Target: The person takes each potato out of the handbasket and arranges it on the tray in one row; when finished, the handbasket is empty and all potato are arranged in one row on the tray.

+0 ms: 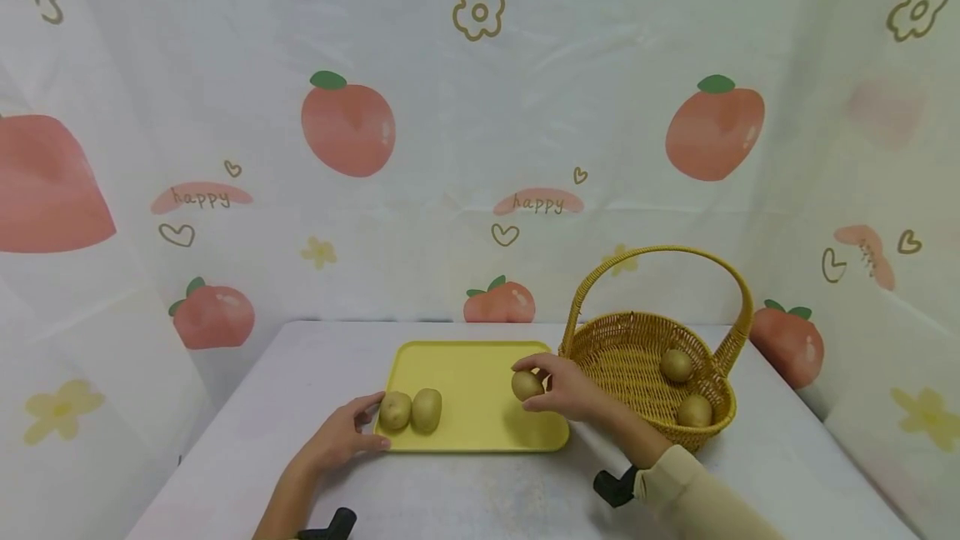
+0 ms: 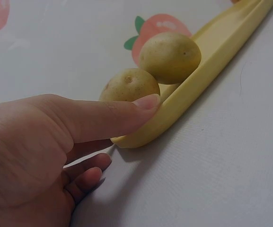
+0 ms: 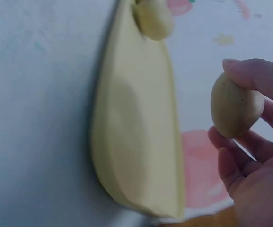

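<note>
My right hand (image 1: 562,390) pinches a potato (image 1: 527,385) between thumb and fingers, above the right part of a yellow tray (image 1: 472,365). In the right wrist view the held potato (image 3: 235,105) hangs apart from the tray (image 3: 138,127). My left hand (image 1: 347,432) grips the tray's left edge near its front corner; in the left wrist view the thumb lies over the rim and other fingers curl lower down. Beside that hand, two potatoes (image 1: 426,411) sit side by side at the left end of the tray.
Right of the tray stands a wicker basket (image 1: 630,382) with a tall arched handle (image 1: 667,248). Two potatoes (image 1: 694,411) lie in its right part. Behind the white table (image 1: 330,348) hangs a printed curtain (image 1: 435,257).
</note>
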